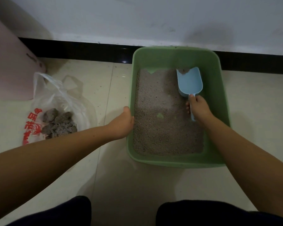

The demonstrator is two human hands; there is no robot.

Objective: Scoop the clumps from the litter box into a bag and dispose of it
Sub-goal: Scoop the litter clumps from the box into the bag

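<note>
Scooping at far right of green litter box (178, 162), against wall.
Right hand (198, 108) wrapped round blue scoop (189, 82) handle; left hand (121, 124) gripping left rim. Bag (55, 101) with clumps (59, 124) lying open on floor, left, well apart; bare tile between and on near side.

from my feed the litter box (173, 56) is a soft pale green all over, rim and walls alike. the litter (162, 124) inside reads as speckled grey-beige, with small patches of the green floor showing through. i see a light blue scoop (190, 83) with a little grey litter at its tip. the plastic bag (44, 88) is clear to milky white with red printed characters and a red pattern along one side, and the clumps (59, 123) in it are dark mottled grey. the floor (137, 185) is cream tile, the skirting board (88, 49) glossy black, the wall (137, 18) off-white, the bin (11, 66) pale pink.
</note>
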